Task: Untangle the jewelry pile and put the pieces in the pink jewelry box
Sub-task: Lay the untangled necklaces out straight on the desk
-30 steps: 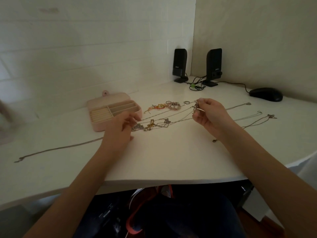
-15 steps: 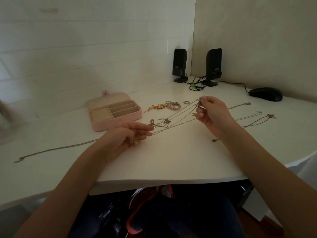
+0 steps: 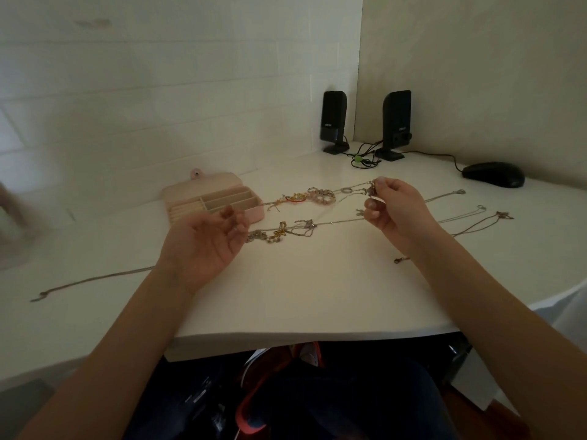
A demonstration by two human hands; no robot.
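Thin chains (image 3: 330, 222) are pinched by the right hand (image 3: 394, 208) above the white table (image 3: 317, 290), while the left hand (image 3: 206, 246) is held palm-up, fingers loosely curled, before the open pink box (image 3: 212, 201).

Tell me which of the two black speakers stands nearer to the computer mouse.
The right-hand speaker, the one by the beige wall. It stands between the other speaker and the mouse, so it is nearer.

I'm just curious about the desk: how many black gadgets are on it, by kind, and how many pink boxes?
Black speakers: 2
Black mouse: 1
Pink jewelry box: 1
Total: 4
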